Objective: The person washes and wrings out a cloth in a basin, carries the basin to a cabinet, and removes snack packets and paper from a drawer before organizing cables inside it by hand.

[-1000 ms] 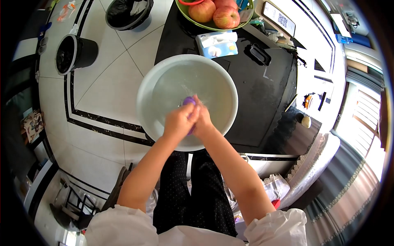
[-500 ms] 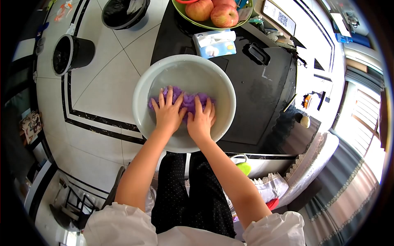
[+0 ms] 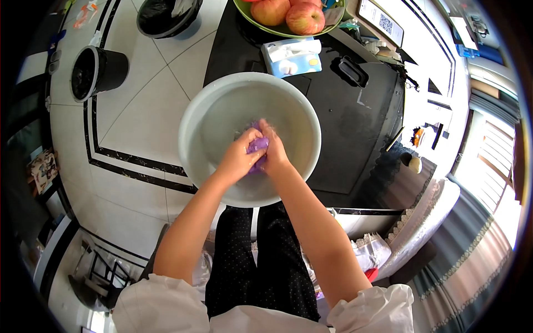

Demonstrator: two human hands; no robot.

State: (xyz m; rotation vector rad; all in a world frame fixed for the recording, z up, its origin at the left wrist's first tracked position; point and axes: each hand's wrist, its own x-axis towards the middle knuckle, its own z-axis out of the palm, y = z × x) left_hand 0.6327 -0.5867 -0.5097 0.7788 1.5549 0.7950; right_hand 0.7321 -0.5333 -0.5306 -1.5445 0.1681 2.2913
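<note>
A purple cloth [image 3: 257, 146] is bunched up between my two hands, over the middle of a round pale basin [image 3: 194, 105] of water. My left hand [image 3: 242, 155] wraps its fingers round the cloth from the left. From the right, my right hand [image 3: 273, 150] presses against the same bundle, fingers pointing away from me. Part of the cloth is hidden behind the fingers. The basin stands at the left edge of a black table [image 3: 355, 133].
Behind the basin are a blue and white tissue pack [image 3: 292, 57] and a green bowl of apples [image 3: 327, 26]. A phone [image 3: 381, 22] lies at the back right. Two black bins [image 3: 111, 70] [image 3: 166, 28] stand on the tiled floor at left.
Half a second ago my hands were spread flat on the cloth, which lay wide in the water. They have since come together and squeezed it into a small bundle.
</note>
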